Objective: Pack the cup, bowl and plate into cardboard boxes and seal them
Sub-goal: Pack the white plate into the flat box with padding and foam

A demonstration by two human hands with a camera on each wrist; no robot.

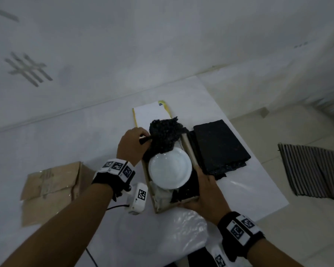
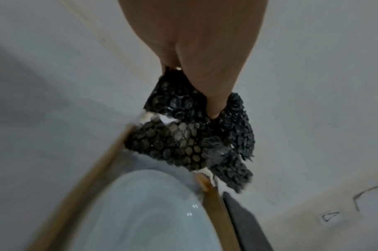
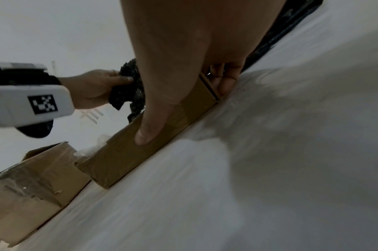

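A: We see the open cardboard box point(image 1: 190, 149) in the middle of the white table point(image 1: 66, 132), and the white plate point(image 1: 170, 167) lies inside it, close to both long walls of the box.

B: Yes, and our left hand point(image 1: 132, 146) pinches a crumpled piece of black bubble wrap point(image 1: 165, 136) between thumb and fingers, over the far end of the box, just above the plate's far rim.

A: Our right hand point(image 1: 205, 193) grips the box's near right corner: the thumb presses flat on the near outer wall, and the fingers curl round the right wall.

B: Right of the box, touching its wall, lies a folded stack of black wrap point(image 1: 220, 145), so that side is shut in. Beyond the box lies a white sheet with a yellow edge point(image 1: 150, 113).

A: Left of the box the table is bare up to a second, taped cardboard box point(image 1: 52, 187). Near the box, toward us, lies clear plastic point(image 1: 185, 228).

B: Past the black stack the table edge point(image 1: 266, 182) runs close; beyond it is floor and a striped mat point(image 1: 314, 170).
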